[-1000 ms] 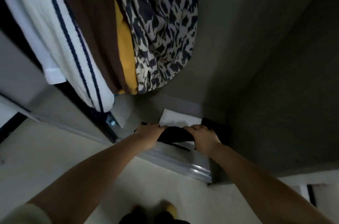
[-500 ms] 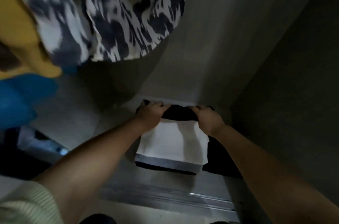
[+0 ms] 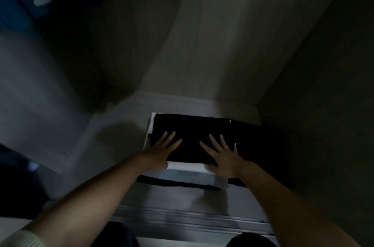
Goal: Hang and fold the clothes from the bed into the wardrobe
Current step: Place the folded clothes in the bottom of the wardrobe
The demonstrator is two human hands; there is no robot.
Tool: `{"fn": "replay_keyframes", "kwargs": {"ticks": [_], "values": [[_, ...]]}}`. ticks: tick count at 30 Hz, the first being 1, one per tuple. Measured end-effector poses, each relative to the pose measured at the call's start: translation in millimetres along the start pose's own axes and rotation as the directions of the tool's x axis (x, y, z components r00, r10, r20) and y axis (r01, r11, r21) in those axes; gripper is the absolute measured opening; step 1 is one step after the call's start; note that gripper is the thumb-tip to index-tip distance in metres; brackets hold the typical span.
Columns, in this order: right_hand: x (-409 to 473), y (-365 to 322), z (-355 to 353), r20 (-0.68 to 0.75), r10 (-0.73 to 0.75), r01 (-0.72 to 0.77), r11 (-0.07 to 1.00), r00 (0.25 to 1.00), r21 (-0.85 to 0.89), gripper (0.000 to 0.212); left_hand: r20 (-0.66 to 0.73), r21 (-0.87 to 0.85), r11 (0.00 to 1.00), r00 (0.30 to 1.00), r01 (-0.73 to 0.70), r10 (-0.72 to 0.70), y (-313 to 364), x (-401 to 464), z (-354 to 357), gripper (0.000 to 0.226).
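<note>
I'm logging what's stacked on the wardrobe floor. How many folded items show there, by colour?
Black: 3 – the top black garment under both hands, a black piece beside it on the right, a black layer at the bottom.
White: 1 – white garment.
Total: 4 visible; dim light may hide more.

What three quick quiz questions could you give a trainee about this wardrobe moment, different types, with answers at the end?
1. True or false: both hands lie flat, fingers spread, on the black garment.
2. Multiple choice: the black garment lies on A) a bare shelf, B) a white folded garment, C) a hanger.
3. Fill in: to the right of the stack, against the wardrobe's side wall, lies another ____ folded pile.

Key
1. True: the left hand and the right hand press it with straight fingers.
2. B
3. dark
</note>
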State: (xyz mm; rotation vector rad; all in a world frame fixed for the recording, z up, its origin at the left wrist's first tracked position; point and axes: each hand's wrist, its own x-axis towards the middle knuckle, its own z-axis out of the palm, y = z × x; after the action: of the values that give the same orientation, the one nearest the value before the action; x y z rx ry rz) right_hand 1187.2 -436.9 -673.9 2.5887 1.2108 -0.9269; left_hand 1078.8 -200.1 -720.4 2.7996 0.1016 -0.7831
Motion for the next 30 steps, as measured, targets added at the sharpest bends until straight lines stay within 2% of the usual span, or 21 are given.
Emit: {"fn": "replay_keyframes", "kwargs": {"ticks": [3, 6, 9, 11, 13, 16, 18, 23, 30], "values": [[4, 2, 6, 0.052, 0.031, -0.031, 0.999, 0.998, -0.010, 0.073, 0.059, 0.015, 1.000, 0.998, -0.011, 0.010, 1, -2, 0, 0.092], [8, -6, 5, 0.066, 0.079, -0.077, 0.997, 0.995, -0.024, 0.065, 0.069, 0.055, 0.998, 0.997, 0.041, -0.045, 10, 0, -9, 0.088], [-13, -13, -27, 0.088, 0.121, -0.123, 0.992, 0.989, 0.017, 0.062, 0.091, -0.009, 0.994, 0.990, 0.108, -0.107, 30, -19, -48, 0.086], [-41, -18, -66, 0.030, 0.126, -0.128, 0.991, 0.992, 0.050, 0.062, 0.035, -0.040, 0.994, 0.995, 0.099, -0.098, 47, -42, -90, 0.079], [-71, -24, -104, -0.062, 0.101, -0.093, 0.990, 0.993, 0.109, 0.061, -0.119, -0.059, 0.996, 0.990, 0.066, -0.072, 64, -68, -132, 0.072], [-127, -41, -172, -0.161, 0.091, -0.054, 0.974, 0.983, 0.220, 0.058, -0.357, -0.186, 0.983, 0.931, 0.008, -0.075, 91, -116, -203, 0.061], [-160, -50, -217, -0.226, 0.118, -0.061, 0.967, 0.967, 0.246, 0.054, -0.444, -0.240, 0.970, 0.894, -0.045, -0.068, 106, -147, -247, 0.057], [-234, -71, -310, -0.310, 0.154, -0.066, 0.959, 0.938, 0.277, 0.047, -0.527, -0.152, 0.975, 0.848, -0.164, 0.061, 142, -221, -340, 0.055], [-328, -98, -407, -0.358, 0.188, -0.099, 0.962, 0.914, 0.254, 0.051, -0.453, -0.159, 0.980, 0.891, -0.117, 0.032, 180, -312, -451, 0.057]]}}
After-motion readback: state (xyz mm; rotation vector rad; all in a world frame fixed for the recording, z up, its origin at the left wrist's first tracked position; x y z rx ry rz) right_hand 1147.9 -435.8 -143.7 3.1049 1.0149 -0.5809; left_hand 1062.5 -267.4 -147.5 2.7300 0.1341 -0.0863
